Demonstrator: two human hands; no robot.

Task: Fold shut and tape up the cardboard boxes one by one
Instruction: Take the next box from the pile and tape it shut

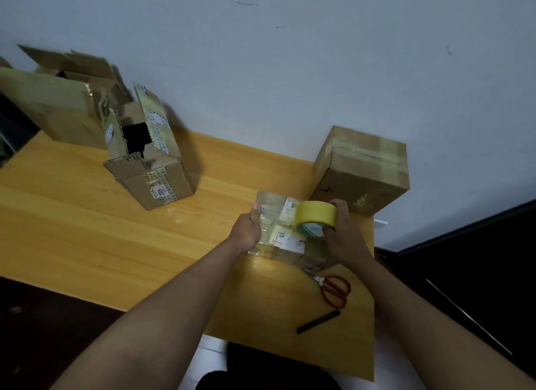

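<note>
A small cardboard box (275,212) with labels and shiny tape on its closed top sits near the table's right side. My left hand (246,230) holds its left edge, thumb pressed on the top. My right hand (345,230) grips a yellow tape roll (314,218) standing on the box's right part. A closed, taped box (365,172) stands behind it by the wall. An open box (148,163) with raised flaps stands at the left, and larger open boxes (58,99) lie behind that one.
Red-handled scissors (333,288) and a black marker (317,321) lie on the wooden table (87,230) near its front right corner. A pale wall runs behind. Dark floor lies left and right of the table.
</note>
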